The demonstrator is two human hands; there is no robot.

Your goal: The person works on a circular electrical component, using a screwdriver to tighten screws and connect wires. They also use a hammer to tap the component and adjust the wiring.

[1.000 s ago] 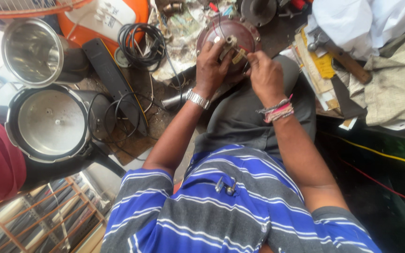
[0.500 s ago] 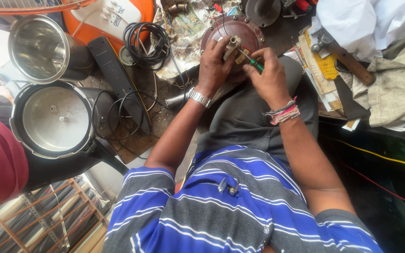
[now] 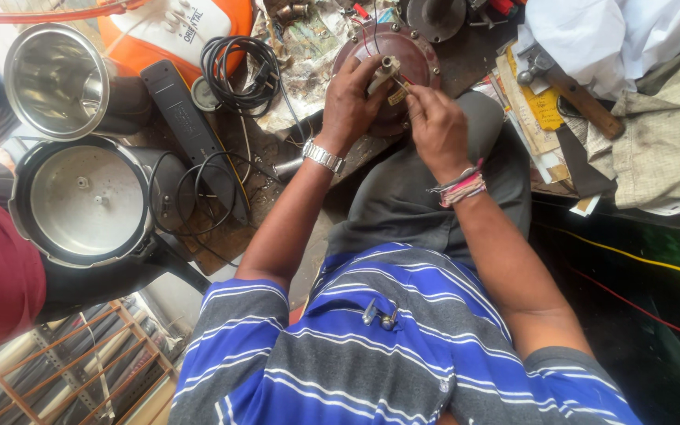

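I'm seeing clutter all round the work: a coiled black cable [image 3: 239, 72] lying just left of it, a long black power strip [image 3: 190, 130] running diagonally beside that, an open steel jar [image 3: 57, 79] at far left and a black pressure cooker [image 3: 92, 208] below it, handle pointing toward the person. On the right, a hammer [image 3: 572, 90] is resting on a stack of papers [image 3: 533, 118], with white cloth [image 3: 615, 31] above. Nothing is blocking the work from above; only the hands are covering part of it. The round maroon motor base [image 3: 415, 63] is sitting on the surface at top centre, just past the person's grey-trousered knee [image 3: 426, 189], flat face up, its axis pointing up toward the camera. Left hand [image 3: 352, 102] is wrapping round a small cream-coloured part [image 3: 383, 75] on top of the base, fingers closed on it; that part is standing roughly upright. Right hand [image 3: 434, 130] is pinching a thin tool [image 3: 403, 86], narrow grip, tip angled up-left into the cream part; I can't tell what kind of tool it is. Both hands are nearly touching over the base.
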